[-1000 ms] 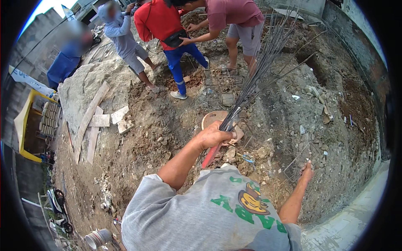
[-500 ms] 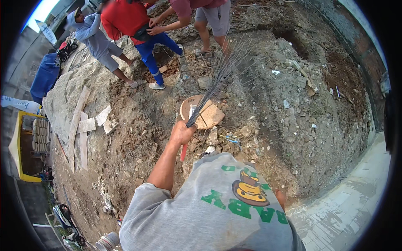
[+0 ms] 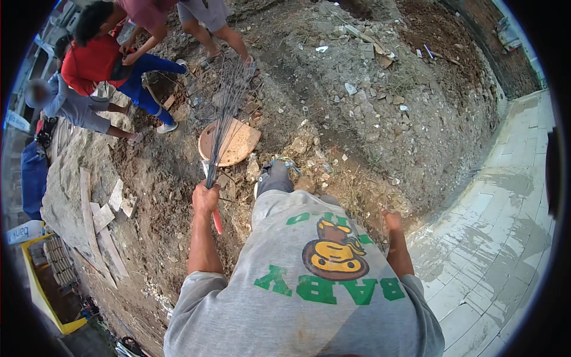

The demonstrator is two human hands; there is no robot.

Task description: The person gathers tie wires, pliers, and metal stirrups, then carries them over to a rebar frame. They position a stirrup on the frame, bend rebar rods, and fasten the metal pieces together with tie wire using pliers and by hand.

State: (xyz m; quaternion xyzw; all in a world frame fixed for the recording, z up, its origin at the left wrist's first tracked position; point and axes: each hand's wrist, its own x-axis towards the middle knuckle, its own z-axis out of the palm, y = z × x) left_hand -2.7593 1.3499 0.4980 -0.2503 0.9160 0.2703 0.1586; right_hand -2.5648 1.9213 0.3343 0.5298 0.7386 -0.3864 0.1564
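Pale boards lie at left, light paving at right.

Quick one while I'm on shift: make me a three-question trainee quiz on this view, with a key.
1. What colour is the handle sticking out below the left hand?
2. True or false: the bundle of thin metal rods is apart from the right hand.
3. Pick one: the long pale planks lie on the picture's (a) left, (b) right.
Key: 1. Red. 2. True. 3. a.
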